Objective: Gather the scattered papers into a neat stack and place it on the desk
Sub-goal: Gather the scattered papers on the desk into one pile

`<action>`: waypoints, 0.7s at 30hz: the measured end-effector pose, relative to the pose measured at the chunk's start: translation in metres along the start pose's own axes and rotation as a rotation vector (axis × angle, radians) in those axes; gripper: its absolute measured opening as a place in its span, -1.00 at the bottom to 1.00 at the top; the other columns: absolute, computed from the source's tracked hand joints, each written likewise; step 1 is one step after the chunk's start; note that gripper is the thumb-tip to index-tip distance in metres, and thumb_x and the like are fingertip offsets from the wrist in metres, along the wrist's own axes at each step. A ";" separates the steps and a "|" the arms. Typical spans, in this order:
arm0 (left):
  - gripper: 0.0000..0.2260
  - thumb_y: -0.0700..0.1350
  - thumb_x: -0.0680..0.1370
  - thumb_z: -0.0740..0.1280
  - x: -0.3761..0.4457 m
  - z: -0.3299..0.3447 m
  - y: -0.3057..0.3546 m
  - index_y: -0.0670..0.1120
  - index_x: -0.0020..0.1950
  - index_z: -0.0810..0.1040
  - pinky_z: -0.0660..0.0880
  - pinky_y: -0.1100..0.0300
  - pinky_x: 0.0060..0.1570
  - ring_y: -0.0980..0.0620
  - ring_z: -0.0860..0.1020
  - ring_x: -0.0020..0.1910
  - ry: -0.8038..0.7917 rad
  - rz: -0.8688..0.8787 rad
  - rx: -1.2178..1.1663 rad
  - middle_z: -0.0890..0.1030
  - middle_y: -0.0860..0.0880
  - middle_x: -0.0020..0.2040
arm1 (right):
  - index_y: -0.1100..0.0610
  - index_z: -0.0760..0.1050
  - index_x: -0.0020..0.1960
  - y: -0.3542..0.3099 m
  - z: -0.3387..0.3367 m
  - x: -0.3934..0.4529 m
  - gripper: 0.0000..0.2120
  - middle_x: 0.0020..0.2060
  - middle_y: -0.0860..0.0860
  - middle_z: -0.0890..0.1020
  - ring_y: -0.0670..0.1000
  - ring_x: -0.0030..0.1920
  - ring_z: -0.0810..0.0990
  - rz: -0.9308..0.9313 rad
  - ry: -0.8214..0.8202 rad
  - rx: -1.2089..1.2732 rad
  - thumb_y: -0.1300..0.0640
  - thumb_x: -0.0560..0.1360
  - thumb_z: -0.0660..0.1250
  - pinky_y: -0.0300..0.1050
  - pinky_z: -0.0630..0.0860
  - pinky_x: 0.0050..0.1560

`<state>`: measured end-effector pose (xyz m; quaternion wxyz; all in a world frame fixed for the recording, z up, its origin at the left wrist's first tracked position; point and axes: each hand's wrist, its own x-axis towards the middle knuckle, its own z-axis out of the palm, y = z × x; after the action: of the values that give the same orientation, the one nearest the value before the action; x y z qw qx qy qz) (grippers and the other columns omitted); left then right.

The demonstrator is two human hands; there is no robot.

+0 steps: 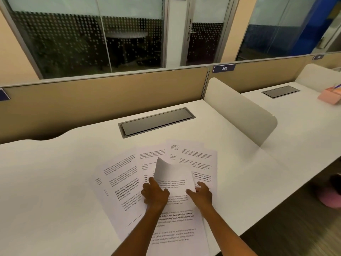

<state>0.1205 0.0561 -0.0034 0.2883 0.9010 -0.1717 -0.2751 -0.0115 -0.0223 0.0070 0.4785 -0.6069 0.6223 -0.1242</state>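
Several printed white papers [121, 182] lie fanned out and overlapping on the white desk [46, 182], right in front of me. One sheet [171, 174] is lifted off the pile with its top edge curling up and its blank back showing. My left hand [154, 194] grips that sheet at its left edge. My right hand [201, 194] holds it at the right edge, thumb on top. More text pages [199, 157] spread beyond and under my forearms.
A grey cable-tray lid [156, 121] is sunk into the desk behind the papers. A beige partition [92, 104] runs along the back. A rounded white divider [239, 111] stands to the right, with a neighbouring desk and a pink box [330, 97] beyond. The desk's front edge drops off at lower right.
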 end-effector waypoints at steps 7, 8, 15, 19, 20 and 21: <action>-0.36 -0.09 0.42 0.45 0.013 -0.010 -0.007 -0.12 0.39 0.20 0.55 -0.03 0.11 -0.18 0.50 0.16 0.005 0.020 -0.084 0.42 -0.20 0.22 | 0.17 0.30 0.45 -0.006 0.002 0.008 -0.30 0.34 0.12 0.51 0.12 0.29 0.53 0.030 -0.062 0.014 0.01 0.41 0.48 -0.05 0.48 0.24; -0.39 -0.11 0.41 0.45 0.013 -0.013 -0.007 -0.11 0.35 0.22 0.56 -0.01 0.05 -0.16 0.51 0.12 0.004 0.011 -0.120 0.43 -0.19 0.19 | 0.17 0.32 0.44 -0.008 0.003 0.009 -0.31 0.34 0.11 0.52 0.12 0.28 0.54 0.031 -0.075 0.026 0.00 0.41 0.48 -0.05 0.49 0.22; -0.52 -0.18 0.44 0.43 0.020 -0.015 -0.006 -0.12 0.27 0.29 0.62 0.04 -0.12 -0.10 0.58 -0.05 -0.012 -0.015 -0.231 0.52 -0.07 0.02 | 0.17 0.50 0.28 -0.009 0.014 0.015 -0.47 0.17 0.08 0.64 0.03 -0.04 0.64 0.049 -0.139 0.070 0.00 0.38 0.49 -0.19 0.61 -0.13; -0.55 -0.25 0.44 0.40 0.022 -0.010 -0.008 -0.15 0.27 0.32 0.62 -0.03 -0.03 -0.11 0.57 -0.03 0.009 -0.009 -0.189 0.57 -0.15 0.11 | 0.13 0.49 0.26 -0.010 0.016 0.013 -0.46 0.24 0.10 0.45 0.14 0.22 0.46 -0.010 -0.020 -0.346 -0.13 0.39 0.43 -0.02 0.51 0.17; -0.56 -0.26 0.44 0.39 0.022 -0.009 -0.009 -0.17 0.27 0.33 0.62 -0.03 -0.03 -0.11 0.57 -0.03 0.014 -0.007 -0.176 0.57 -0.16 0.11 | 0.12 0.46 0.28 -0.010 0.016 0.012 -0.44 0.28 0.10 0.39 0.16 0.28 0.40 -0.021 -0.001 -0.419 -0.16 0.40 0.41 -0.01 0.46 0.21; -0.57 -0.27 0.45 0.38 0.023 -0.007 -0.009 -0.18 0.27 0.34 0.62 -0.02 -0.02 -0.12 0.57 -0.01 0.021 -0.004 -0.159 0.58 -0.17 0.11 | 0.11 0.44 0.30 -0.011 0.015 0.012 -0.43 0.31 0.10 0.35 0.17 0.31 0.37 -0.029 0.008 -0.450 -0.18 0.41 0.39 -0.01 0.44 0.23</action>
<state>0.1448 0.0556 -0.0135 0.3602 0.8783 -0.1447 -0.2791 0.0090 -0.0289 0.0017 0.3267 -0.7068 0.6274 0.0083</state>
